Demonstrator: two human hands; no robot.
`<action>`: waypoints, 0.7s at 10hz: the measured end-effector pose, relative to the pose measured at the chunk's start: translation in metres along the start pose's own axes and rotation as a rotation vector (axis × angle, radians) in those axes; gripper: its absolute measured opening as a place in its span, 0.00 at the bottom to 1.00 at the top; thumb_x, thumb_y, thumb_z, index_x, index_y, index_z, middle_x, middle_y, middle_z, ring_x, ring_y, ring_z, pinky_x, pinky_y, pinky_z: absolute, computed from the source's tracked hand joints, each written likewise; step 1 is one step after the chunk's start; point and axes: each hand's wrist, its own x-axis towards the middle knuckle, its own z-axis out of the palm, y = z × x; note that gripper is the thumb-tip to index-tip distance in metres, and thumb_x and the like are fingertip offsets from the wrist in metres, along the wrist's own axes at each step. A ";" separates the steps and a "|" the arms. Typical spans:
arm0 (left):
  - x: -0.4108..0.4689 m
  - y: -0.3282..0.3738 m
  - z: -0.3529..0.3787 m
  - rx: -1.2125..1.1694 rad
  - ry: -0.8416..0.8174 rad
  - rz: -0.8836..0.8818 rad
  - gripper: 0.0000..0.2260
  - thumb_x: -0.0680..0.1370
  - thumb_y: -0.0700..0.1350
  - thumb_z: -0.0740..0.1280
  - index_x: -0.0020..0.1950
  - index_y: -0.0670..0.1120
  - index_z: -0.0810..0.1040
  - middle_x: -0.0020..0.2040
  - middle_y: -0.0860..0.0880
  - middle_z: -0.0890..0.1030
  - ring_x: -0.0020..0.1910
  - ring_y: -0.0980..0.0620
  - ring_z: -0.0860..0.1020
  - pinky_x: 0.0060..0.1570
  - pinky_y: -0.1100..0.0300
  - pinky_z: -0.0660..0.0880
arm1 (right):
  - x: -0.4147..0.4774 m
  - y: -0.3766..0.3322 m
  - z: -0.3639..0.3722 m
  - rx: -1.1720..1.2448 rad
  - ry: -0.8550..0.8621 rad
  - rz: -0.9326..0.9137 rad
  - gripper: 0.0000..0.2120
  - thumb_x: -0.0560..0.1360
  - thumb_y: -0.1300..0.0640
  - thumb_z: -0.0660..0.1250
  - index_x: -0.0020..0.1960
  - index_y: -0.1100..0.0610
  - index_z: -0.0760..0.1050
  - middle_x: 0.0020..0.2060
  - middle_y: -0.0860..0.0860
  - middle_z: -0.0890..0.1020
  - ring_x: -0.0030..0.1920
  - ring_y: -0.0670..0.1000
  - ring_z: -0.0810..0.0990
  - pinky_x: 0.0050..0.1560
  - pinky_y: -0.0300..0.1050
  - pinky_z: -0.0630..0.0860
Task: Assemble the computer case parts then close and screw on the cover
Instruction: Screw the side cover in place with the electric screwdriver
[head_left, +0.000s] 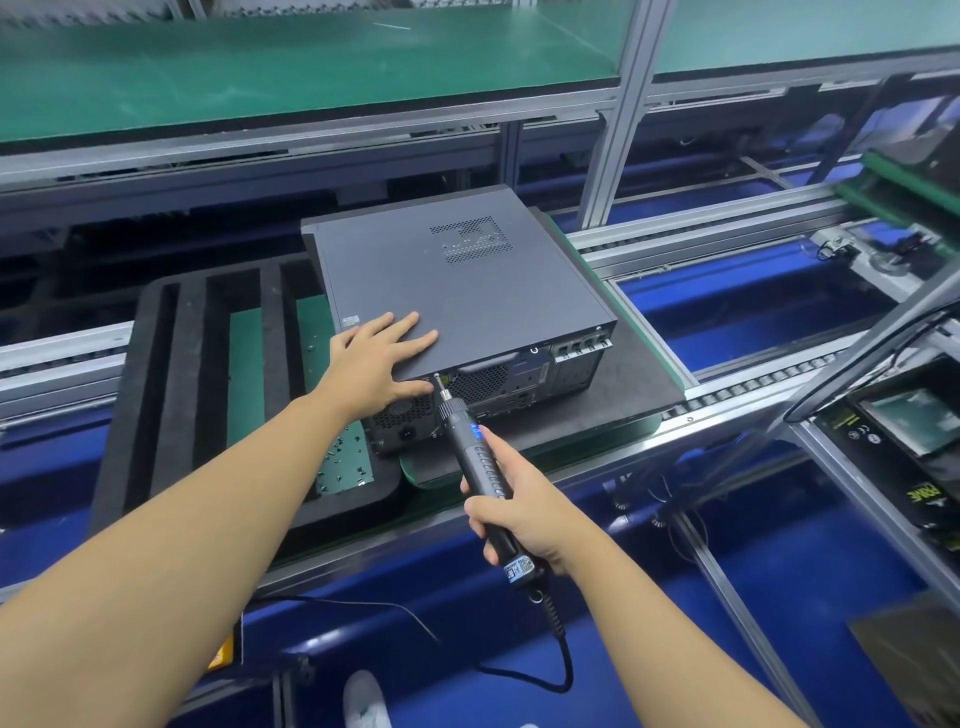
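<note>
Head view, the only one: the computer case (519, 374) lies flat on a black pad (623, 400) on the conveyor line, rear panel toward the person, with its cover (457, 291) seated on top. The left hand (382, 364) rests on the cover's near left corner, fingers straight and spread, thumb dropped over the rear edge just beside the driver's bit. The right hand (519, 512) wraps round the barrel of an electric screwdriver (475, 457), whose tip meets the rear panel just under the cover's edge; whether a screw sits on the bit is too small to tell. Loose screws (345, 462) lie in a slot of a foam tray (182, 395) to the left. The case looks like stiff sheet metal, probably heavy enough to stay put, but the thin cover could shift or flex, so flat palm pressure near the screw point seems the right hold.
</note>
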 end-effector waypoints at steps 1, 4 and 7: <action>-0.001 0.001 0.000 0.001 0.003 0.002 0.32 0.75 0.67 0.63 0.77 0.66 0.58 0.81 0.58 0.55 0.79 0.50 0.53 0.73 0.47 0.51 | -0.001 0.000 0.000 0.014 0.003 0.003 0.44 0.71 0.63 0.71 0.78 0.34 0.60 0.47 0.48 0.80 0.37 0.53 0.76 0.31 0.46 0.77; -0.001 0.000 0.003 -0.009 0.017 -0.017 0.30 0.75 0.71 0.58 0.76 0.68 0.59 0.80 0.59 0.56 0.79 0.52 0.54 0.73 0.47 0.51 | -0.011 0.004 -0.004 -0.064 -0.002 0.011 0.43 0.71 0.61 0.70 0.75 0.28 0.61 0.46 0.47 0.80 0.37 0.52 0.77 0.33 0.47 0.77; 0.003 0.012 0.007 0.073 0.098 -0.058 0.28 0.74 0.69 0.60 0.74 0.65 0.65 0.78 0.57 0.64 0.77 0.50 0.60 0.72 0.44 0.55 | -0.028 0.004 -0.013 -0.072 -0.012 -0.005 0.41 0.70 0.62 0.70 0.73 0.28 0.64 0.48 0.47 0.80 0.36 0.53 0.77 0.32 0.47 0.77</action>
